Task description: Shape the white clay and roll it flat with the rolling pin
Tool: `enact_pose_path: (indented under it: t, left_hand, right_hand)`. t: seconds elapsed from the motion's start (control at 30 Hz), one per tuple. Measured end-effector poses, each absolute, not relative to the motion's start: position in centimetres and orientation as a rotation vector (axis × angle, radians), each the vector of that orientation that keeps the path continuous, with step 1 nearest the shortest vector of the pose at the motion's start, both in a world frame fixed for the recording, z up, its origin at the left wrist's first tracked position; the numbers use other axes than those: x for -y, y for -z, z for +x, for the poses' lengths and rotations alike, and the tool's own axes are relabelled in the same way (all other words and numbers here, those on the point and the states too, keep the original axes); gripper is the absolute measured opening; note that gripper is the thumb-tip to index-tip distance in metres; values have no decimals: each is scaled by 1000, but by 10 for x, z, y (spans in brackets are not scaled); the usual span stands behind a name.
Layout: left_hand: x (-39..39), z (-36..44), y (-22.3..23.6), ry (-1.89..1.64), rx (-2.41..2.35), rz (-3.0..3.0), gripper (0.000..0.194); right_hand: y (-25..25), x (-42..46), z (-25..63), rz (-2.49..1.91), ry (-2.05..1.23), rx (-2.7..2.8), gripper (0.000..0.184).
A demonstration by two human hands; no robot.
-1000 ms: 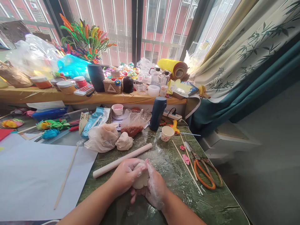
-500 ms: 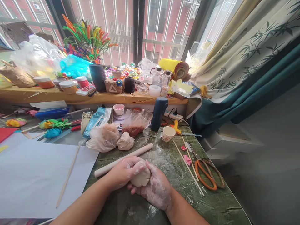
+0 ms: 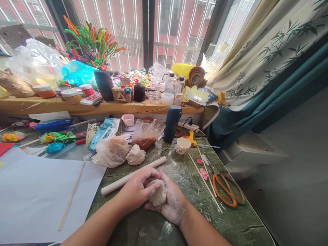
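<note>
A pale ball of dough (image 3: 158,193) is cupped between both my hands, low over the green tabletop. My left hand (image 3: 139,189) curls over its left and upper side, the thumb pressed on its face. My right hand (image 3: 173,201), dusted with white powder, wraps the right side and underside. Some fingers of each hand are hidden behind the ball. Just beyond the hands a white rolling pin (image 3: 133,176) lies slantwise. Behind it sit a rough lump of dough (image 3: 135,154) and a plastic bag of dough (image 3: 110,151).
Orange-handled scissors (image 3: 225,191), thin wooden sticks (image 3: 205,182) and pink scraps lie at the right. A paper cup (image 3: 182,146) and dark blue bottle (image 3: 172,123) stand behind. White paper (image 3: 46,194) covers the left. A crowded sill (image 3: 143,108) runs along the window.
The dough ball has turned a little in my hands, and the left fingers now bend further over its top. The view has shifted slightly.
</note>
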State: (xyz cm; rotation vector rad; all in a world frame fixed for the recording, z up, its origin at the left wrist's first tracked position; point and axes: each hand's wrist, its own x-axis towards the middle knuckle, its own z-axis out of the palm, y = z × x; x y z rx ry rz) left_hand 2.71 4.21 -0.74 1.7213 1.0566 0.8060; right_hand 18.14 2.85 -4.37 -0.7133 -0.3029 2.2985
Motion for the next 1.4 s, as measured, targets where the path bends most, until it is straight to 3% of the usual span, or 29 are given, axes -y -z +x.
enact_pose_path:
  t: [0.1, 0.27, 0.37, 0.47, 0.6, 0.7, 0.8, 0.97, 1.07, 1.17, 1.23, 1.3, 1.4]
  left_hand:
    - [-40, 33, 19, -804, -1140, 1508, 32]
    - [-43, 34, 24, -727, -1167, 1436, 21]
    - [-42, 30, 19, -846, -1192, 1600, 22]
    - [-35, 31, 18, -1023, -1234, 1926, 38]
    - [-22, 44, 26, -934, -1137, 2301, 78]
    - [-16, 53, 32, -868, -1147, 2350, 84]
    - [-16, 54, 34, -881, -1119, 2273, 79]
    - [-24, 51, 33, -1156, -958, 1678, 43]
    - [-25, 52, 31, -1263, -951, 1272, 45]
    - [-19, 54, 28, -1159, -901, 1594, 42]
    - [-13, 56, 27, -1066, -888, 1852, 52]
    - [-10, 58, 27, -1071, -924, 1878, 39]
    - [-14, 59, 27, -1248, -978, 1469, 16]
  right_hand:
    - [45, -28, 178, -703, -2201, 274, 56]
    - [45, -27, 177, -677, -2116, 353, 44]
    - [40, -27, 177, -605, -2090, 393, 50]
    - [31, -26, 177, -569, -2026, 446, 60]
    - [23, -13, 176, -520, -2067, 472, 71]
    - [25, -2, 176, -510, -2074, 473, 74]
    - [28, 2, 178, -543, -2051, 498, 72]
    - [32, -8, 175, -543, -1966, 562, 71]
    - [37, -13, 169, -542, -1871, 566, 62]
    - [44, -10, 165, -545, -1817, 593, 59]
    - [46, -6, 166, -512, -1821, 613, 64]
    - [46, -4, 168, -495, -1836, 621, 70]
    - [45, -8, 170, -576, -1867, 594, 70]
